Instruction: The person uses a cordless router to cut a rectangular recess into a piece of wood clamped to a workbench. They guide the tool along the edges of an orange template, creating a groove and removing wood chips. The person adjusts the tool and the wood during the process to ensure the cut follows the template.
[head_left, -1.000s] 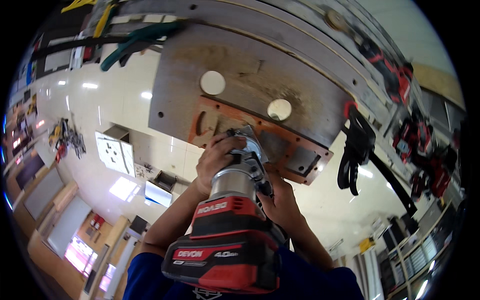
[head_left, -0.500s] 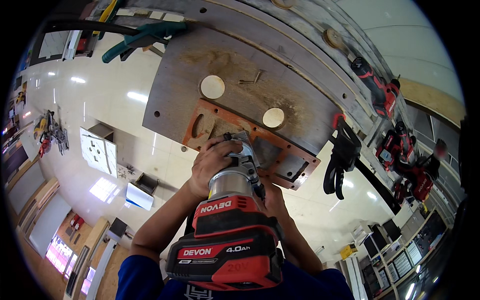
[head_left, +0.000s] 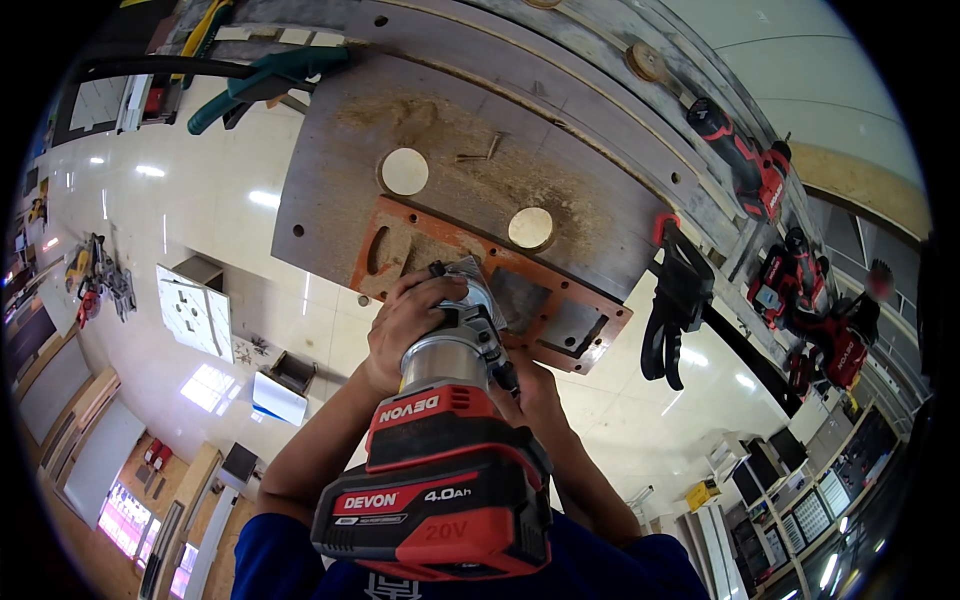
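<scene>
Router (head_left: 443,362) sits between left hand (head_left: 402,325) and right hand (head_left: 535,395), both closed around it (right partly hidden). Orange template (head_left: 470,240) lies beneath; black clamp (head_left: 682,285) right.

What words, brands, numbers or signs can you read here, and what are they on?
I won't copy wording, only place it:
Power tool, red housing: pale lettering, upside down in view.
Its black-and-red battery: lettering and numbers, legible.
Blue shirt: white mark, partly cut off.
Smaller tool, upper right: lettering too small to read surely.
</scene>
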